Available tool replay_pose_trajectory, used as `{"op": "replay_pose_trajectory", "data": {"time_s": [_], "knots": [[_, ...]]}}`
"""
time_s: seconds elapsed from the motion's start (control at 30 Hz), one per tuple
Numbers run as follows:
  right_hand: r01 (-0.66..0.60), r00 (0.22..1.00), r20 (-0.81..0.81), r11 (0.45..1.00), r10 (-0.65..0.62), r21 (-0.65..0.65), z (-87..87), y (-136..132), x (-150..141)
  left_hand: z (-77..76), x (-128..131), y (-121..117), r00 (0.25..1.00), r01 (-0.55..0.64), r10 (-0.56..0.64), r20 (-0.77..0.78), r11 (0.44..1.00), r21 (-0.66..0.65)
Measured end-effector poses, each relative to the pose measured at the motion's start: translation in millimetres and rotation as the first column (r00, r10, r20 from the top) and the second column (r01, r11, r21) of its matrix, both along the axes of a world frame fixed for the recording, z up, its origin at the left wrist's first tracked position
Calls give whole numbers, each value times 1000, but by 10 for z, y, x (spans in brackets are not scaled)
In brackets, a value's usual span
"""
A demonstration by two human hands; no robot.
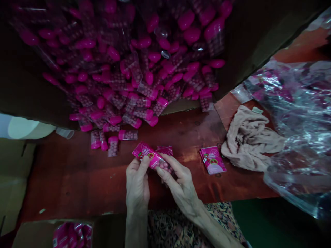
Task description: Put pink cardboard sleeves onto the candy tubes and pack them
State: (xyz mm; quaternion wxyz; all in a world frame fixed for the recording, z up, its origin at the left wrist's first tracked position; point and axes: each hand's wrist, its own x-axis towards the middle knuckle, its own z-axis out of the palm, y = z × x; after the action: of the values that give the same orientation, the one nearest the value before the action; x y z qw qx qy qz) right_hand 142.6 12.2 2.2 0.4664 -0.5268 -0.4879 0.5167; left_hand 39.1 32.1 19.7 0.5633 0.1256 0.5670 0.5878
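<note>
Over the table's front half, my left hand (138, 181) and my right hand (182, 181) hold one small clear candy container (167, 167) at a tilt. A pink printed sleeve (151, 158) covers its upper left part. My left thumb and fingers pinch the sleeve, while my right fingers close round the clear end, where pink candy balls show. Just behind my right fingers lies another pink printed piece (165, 150), partly hidden. To the right, a small stack of flat pink sleeves (213, 160) rests on the table.
A large open cardboard box (186, 105) spills many pink-capped candy containers (130, 120) onto the reddish table (77, 175). A crumpled cloth (252, 137) and clear plastic bags (297, 110) lie right. A lower box (33, 234) holds pink packs (72, 235). A white tub (28, 128) stands left.
</note>
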Motion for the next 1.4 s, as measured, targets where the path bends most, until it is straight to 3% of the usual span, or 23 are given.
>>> {"op": "replay_pose_trajectory", "data": {"time_s": [0.13, 0.37, 0.5, 0.7, 0.8, 1.03, 1.27, 1.4], "knots": [[51, 998, 44, 997, -53, 60, 10, -15, 3, -15, 88, -42, 999, -49, 49, -14, 999, 14], [193, 976, 98, 981, -194, 26, 36, -69, -54, -35, 255, -96, 981, -22, 25, 195, 1000, -16], [129, 992, 7, 987, -129, -91, 28, -26, -38, -57, 212, -85, 980, 16, -18, 196, 1000, 10], [-175, 980, -133, 955, 146, -240, 99, -29, -2, 8, 84, 1, 983, 101, -109, 148, 993, 62], [-160, 987, -71, 957, 147, -243, 134, -61, -35, 43, 83, 8, 982, 125, -131, 136, 991, 49], [-4, 998, 61, 988, 13, -152, 152, -125, -50, 112, 225, -90, 961, 174, -161, 225, 984, -37], [-123, 981, 121, 966, 153, -227, 153, -93, -34, 80, 164, -34, 980, 79, -74, 186, 997, -16], [-76, 961, 248, 978, 123, -193, 134, -100, -81, 100, 187, 15, 986, 57, -52, 157, 998, -32]]}}
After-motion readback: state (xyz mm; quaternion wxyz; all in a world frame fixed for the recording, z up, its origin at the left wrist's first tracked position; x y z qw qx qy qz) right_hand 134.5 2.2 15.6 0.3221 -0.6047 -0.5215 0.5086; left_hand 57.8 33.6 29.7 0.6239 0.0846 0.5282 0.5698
